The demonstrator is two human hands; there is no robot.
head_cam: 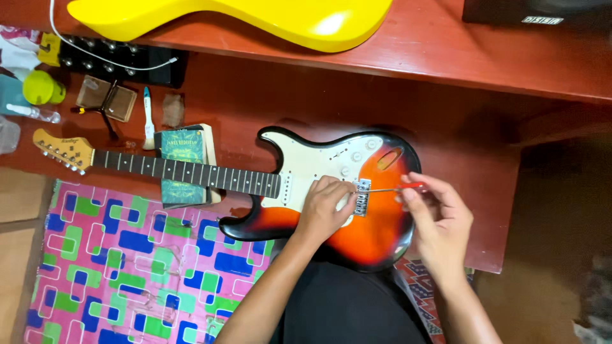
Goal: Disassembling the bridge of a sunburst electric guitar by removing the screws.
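You're mid bridge adjustment: right hand (437,213) grasping the red-handled screwdriver (392,188), left hand (326,207) pressed flat, holding nothing, on the sunburst electric guitar (382,236); next, I'd guess, a steady turn at the bridge (362,197).

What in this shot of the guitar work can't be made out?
- Head view: the screwdriver tip at the bridge is too small to read.
- The left hand covers the pickguard beneath it.
- The yellow guitar body is cut off by the top edge.
- The right hand hides most of the handle.
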